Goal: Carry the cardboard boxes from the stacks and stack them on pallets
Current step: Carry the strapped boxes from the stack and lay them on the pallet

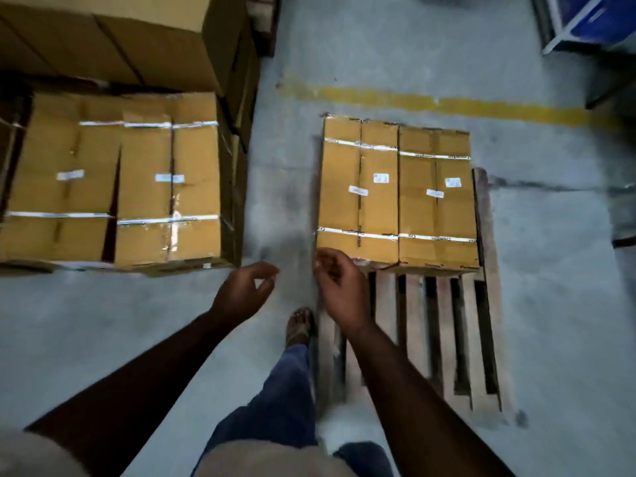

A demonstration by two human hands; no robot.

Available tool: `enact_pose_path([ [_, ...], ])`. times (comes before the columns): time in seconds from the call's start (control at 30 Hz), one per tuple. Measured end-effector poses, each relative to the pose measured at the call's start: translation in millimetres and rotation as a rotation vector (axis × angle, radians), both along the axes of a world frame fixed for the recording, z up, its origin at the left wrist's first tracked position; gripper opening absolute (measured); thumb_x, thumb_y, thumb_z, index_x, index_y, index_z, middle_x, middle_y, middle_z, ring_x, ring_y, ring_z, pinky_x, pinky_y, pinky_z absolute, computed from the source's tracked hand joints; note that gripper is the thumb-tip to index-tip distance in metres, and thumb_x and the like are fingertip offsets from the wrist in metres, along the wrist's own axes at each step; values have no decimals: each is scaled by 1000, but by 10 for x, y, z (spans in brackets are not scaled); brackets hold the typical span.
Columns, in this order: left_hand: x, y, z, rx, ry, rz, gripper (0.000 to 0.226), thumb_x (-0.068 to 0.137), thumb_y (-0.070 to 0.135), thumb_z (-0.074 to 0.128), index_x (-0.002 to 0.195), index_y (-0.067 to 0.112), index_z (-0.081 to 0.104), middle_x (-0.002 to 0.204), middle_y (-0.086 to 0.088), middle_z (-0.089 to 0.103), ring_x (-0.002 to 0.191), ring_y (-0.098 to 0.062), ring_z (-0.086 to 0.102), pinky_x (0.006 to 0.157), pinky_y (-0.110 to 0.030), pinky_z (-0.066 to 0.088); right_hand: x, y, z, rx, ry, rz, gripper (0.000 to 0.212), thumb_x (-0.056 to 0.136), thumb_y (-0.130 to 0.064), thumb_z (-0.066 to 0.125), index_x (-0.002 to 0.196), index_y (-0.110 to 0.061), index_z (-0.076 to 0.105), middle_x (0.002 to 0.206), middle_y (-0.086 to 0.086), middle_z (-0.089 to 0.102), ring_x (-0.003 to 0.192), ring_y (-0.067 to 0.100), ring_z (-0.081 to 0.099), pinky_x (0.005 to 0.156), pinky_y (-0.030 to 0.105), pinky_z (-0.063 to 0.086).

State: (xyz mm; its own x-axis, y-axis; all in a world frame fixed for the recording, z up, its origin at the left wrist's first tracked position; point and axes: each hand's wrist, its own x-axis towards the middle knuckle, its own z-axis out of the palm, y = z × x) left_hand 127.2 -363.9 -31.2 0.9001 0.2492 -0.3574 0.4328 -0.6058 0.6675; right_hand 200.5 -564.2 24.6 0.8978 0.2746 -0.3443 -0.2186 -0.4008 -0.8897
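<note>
Two taped cardboard boxes lie side by side on the far half of a wooden pallet (447, 339): the left box (358, 191) and the right box (437, 201). A stack of similar boxes (113, 180) stands to the left. My left hand (246, 292) hangs over the floor between the stack and the pallet, fingers loosely curled, holding nothing. My right hand (339, 285) hovers just in front of the left box's near corner, fingers loosely bent and empty.
Taller cartons (144, 39) rise behind the left stack. A yellow floor line (447, 105) runs beyond the pallet. A blue and white rack (592, 22) stands at the far right. My sandalled foot (301, 325) is beside the pallet's left edge on grey concrete.
</note>
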Motion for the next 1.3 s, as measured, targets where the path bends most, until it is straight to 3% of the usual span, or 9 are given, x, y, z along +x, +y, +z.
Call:
enact_pose_path([
  [0.13, -502, 524, 319, -52, -59, 49, 30, 91, 31, 60, 109, 15, 77, 112, 1, 76, 104, -15, 70, 90, -25, 51, -451, 695, 309, -6, -103, 74, 21, 99, -15, 68, 120, -12, 73, 106, -4, 74, 86, -12, 64, 75, 4, 45],
  [0.27, -986, 881, 560, -115, -178, 66, 23, 96, 25, 64, 115, 17, 74, 108, 3, 76, 99, -13, 71, 88, -29, 55, -892, 1163, 424, 0, -205, 90, 20, 99, -22, 69, 118, -19, 74, 106, -13, 74, 93, -3, 68, 80, 10, 50],
  [0.4, -1781, 1340, 826, -71, -197, 34, 16, 98, 15, 64, 109, 19, 74, 98, 3, 74, 88, -12, 69, 73, -27, 53, -1739, 1546, 453, 69, -116, 46, 20, 99, -22, 68, 119, -21, 72, 108, -10, 75, 101, 7, 70, 88, 22, 55],
  [0.53, -2417, 1927, 990, -52, -154, 31, 13, 99, 18, 65, 107, 26, 72, 90, 7, 71, 81, -9, 67, 67, -28, 51, -2518, 1952, 649, 83, -54, -31, 23, 100, -20, 67, 123, -20, 72, 112, -7, 74, 101, 7, 68, 82, 9, 51],
  [0.6, -2633, 2202, 1050, -68, -167, 58, 15, 99, 19, 65, 111, 28, 70, 91, 12, 70, 82, -5, 66, 66, -27, 51, -2810, 2218, 747, 98, -37, -43, 21, 100, -22, 68, 121, -22, 72, 112, -8, 74, 101, 5, 68, 87, 16, 54],
  [0.87, -3583, 3901, 832, -209, -236, 137, 24, 99, 21, 67, 122, 24, 72, 114, 7, 72, 104, -4, 67, 88, -27, 55, -3623, 3857, 576, 67, 9, -27, 17, 101, -27, 66, 115, -33, 73, 113, -8, 75, 106, 14, 71, 98, 41, 58],
  [1.1, -4768, 5877, 653, -302, -166, 368, 23, 97, 18, 69, 118, 26, 73, 112, 8, 76, 107, -9, 71, 96, -35, 57, -4250, 5682, 477, 123, 197, -96, 20, 105, -18, 61, 119, -26, 73, 112, -6, 77, 106, 20, 73, 96, 42, 60],
  [1.2, -4896, 6583, 648, -263, -140, 420, 29, 93, 6, 71, 120, 19, 72, 111, 4, 77, 104, -7, 71, 98, -39, 58, -4308, 6463, 473, 147, 254, -65, 20, 104, -20, 61, 118, -28, 73, 113, -8, 76, 106, 15, 73, 94, 38, 60],
  [1.3, -4743, 7176, 629, -270, -150, 481, 24, 90, 16, 79, 113, 19, 74, 106, 7, 77, 97, -1, 71, 91, -30, 58, -4178, 7204, 400, 186, 284, -13, 22, 104, -19, 62, 122, -24, 72, 112, -9, 75, 102, 9, 73, 86, 27, 60],
])
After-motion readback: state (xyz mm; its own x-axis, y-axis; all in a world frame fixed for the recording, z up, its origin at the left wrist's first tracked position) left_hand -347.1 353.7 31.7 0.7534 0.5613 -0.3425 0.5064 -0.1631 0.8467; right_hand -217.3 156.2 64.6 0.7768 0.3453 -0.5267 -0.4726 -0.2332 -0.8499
